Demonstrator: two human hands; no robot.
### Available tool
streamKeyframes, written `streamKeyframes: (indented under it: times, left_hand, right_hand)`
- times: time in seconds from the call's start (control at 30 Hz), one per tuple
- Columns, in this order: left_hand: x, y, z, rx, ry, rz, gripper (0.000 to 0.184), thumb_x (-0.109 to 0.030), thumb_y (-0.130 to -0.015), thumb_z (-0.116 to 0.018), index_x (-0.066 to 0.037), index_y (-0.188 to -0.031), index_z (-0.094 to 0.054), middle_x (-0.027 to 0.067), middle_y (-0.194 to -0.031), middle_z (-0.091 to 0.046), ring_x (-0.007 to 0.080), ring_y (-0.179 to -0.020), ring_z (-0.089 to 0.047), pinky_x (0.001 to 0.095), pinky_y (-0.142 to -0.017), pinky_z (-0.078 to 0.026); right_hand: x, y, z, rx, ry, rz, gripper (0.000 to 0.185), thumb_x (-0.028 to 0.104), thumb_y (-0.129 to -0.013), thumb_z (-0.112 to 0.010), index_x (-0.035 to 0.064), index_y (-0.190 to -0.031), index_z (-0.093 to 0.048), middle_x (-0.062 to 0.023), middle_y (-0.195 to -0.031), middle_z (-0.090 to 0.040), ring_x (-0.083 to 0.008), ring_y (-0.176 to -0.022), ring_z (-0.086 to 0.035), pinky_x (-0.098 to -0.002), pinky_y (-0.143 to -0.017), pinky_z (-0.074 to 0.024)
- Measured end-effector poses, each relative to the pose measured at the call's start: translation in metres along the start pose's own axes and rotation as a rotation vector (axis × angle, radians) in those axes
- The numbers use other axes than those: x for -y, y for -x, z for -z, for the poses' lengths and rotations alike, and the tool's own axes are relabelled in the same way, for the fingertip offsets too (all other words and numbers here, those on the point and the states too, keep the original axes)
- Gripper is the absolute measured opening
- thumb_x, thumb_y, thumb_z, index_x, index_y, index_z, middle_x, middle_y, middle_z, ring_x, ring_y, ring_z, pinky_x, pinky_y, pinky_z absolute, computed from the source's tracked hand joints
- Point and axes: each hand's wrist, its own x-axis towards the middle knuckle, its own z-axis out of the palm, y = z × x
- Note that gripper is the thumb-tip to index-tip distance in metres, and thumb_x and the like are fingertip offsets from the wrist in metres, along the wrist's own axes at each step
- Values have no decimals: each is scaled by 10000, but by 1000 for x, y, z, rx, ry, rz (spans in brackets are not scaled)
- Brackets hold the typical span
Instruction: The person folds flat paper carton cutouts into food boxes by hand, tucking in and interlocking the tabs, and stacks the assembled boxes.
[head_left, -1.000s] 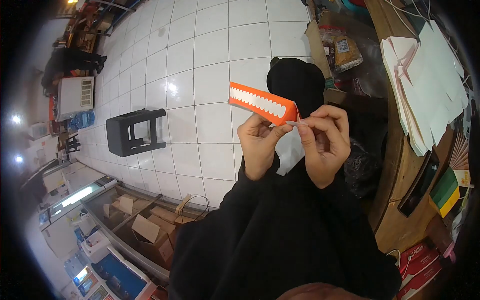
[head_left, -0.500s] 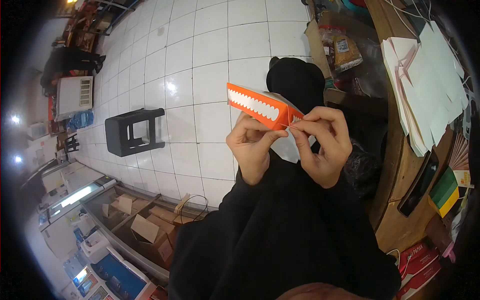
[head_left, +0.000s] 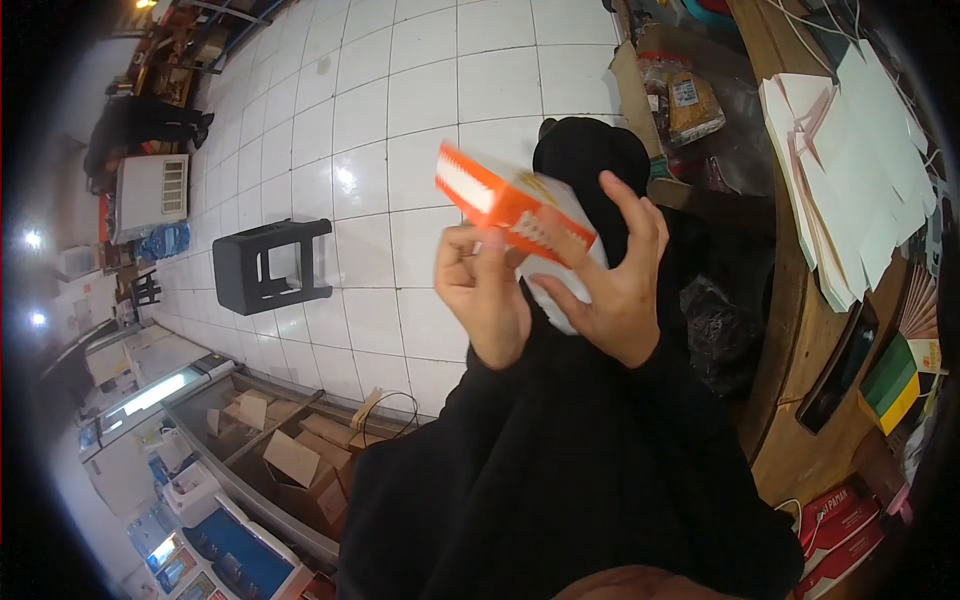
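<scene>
An orange and white cardboard box (head_left: 548, 225), partly folded into shape and smeared by motion, is held up over my lap. My left hand (head_left: 482, 300) pinches its lower orange edge near the corner, thumb and fingers closed. At the box's near orange side, my right hand (head_left: 625, 290) has its fingers spread apart. One blurred finger lies along that side, while the others stand clear of it. A white panel (head_left: 560, 305) shows below the box between my hands; I cannot tell whether it belongs to the box.
To my right, flat pale card sheets (head_left: 845, 180) lie stacked on a wooden table (head_left: 785, 400), with a dark phone-like object (head_left: 838, 370) nearby. A black plastic stool (head_left: 270, 265) stands on the tiled floor. Cardboard boxes (head_left: 310, 470) fill a case at left; a person (head_left: 150, 125) bends far off.
The box has turned, bringing its orange side toward me, and shifted slightly left. My right hand has released its corner pinch and spread its fingers. My left hand still grips the box.
</scene>
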Motion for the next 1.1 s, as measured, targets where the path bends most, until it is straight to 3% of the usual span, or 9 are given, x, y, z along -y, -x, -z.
streamKeyframes:
  times: [0.1,0.13,0.23,0.33,0.4,0.53,0.57,0.9,1.1]
  left_hand:
    - [-18,-8,-2,-113,162,-79,114,-105,-876,-492,1,-911,-471,119,-904,-573,176,-813,-589,317,-691,-531]
    - [-18,-8,-1,-111,162,-76,114,-105,-876,-492,1,-911,-471,119,-904,-573,176,-813,-589,317,-691,-531]
    - [-15,-6,-4,-172,146,-77,187,-65,-847,-530,-3,-1005,-453,116,-986,-553,182,-917,-562,333,-788,-491]
    - [8,8,-3,-27,-24,163,341,2,-793,-582,0,-1099,-429,104,-1036,-540,166,-974,-532,300,-839,-439]
    - [20,13,-9,-62,23,276,414,50,-749,-612,14,-1124,-438,91,-1074,-529,155,-1013,-502,272,-856,-405]
    - [11,-6,-2,-40,24,320,253,26,-774,-598,45,-1014,-518,100,-952,-583,133,-817,-577,241,-684,-470]
    - [8,-8,-4,-96,10,248,225,15,-783,-594,53,-994,-524,100,-885,-600,123,-737,-588,225,-611,-474]
    - [14,-12,12,-114,-296,30,282,-37,-724,-690,37,-951,-539,89,-871,-581,135,-730,-568,249,-642,-493]
    - [23,-5,7,-50,-533,-248,303,-31,-721,-693,46,-963,-528,78,-891,-575,127,-748,-558,250,-675,-490]
  right_hand:
    - [-18,10,-18,-69,-129,-162,819,0,-602,-694,30,-1315,-291,-220,-1272,-327,-351,-1114,-422,-382,-915,-377]
    - [-15,10,-17,-32,-294,-350,687,-32,-617,-664,11,-1250,-399,-205,-1240,-406,-296,-1059,-505,-330,-871,-420]
    - [-25,19,-25,2,-429,-394,495,-70,-632,-619,-14,-1117,-532,-175,-1117,-544,-251,-972,-582,-294,-802,-466]
    - [-21,16,-25,-50,-407,-365,336,-65,-653,-583,-42,-988,-590,-160,-983,-606,-279,-938,-591,-325,-783,-480]
    - [-24,13,-26,-43,-305,-77,306,-56,-663,-591,-36,-968,-600,-155,-976,-608,-279,-948,-584,-333,-798,-475]
    - [-18,8,-24,-39,-202,-71,301,-55,-672,-590,-45,-972,-595,-162,-999,-598,-298,-954,-578,-338,-807,-473]
    - [-17,9,-24,-39,-169,-75,301,-59,-672,-587,-47,-972,-594,-163,-1002,-597,-302,-954,-577,-339,-807,-473]
    - [-26,8,1,-100,-410,-186,211,-48,-682,-596,-23,-890,-614,-152,-900,-617,-280,-822,-607,-310,-715,-477]
    - [-34,8,3,-80,-551,-473,77,-1,-747,-595,-49,-807,-585,-103,-779,-568,-147,-657,-548,-237,-593,-417]
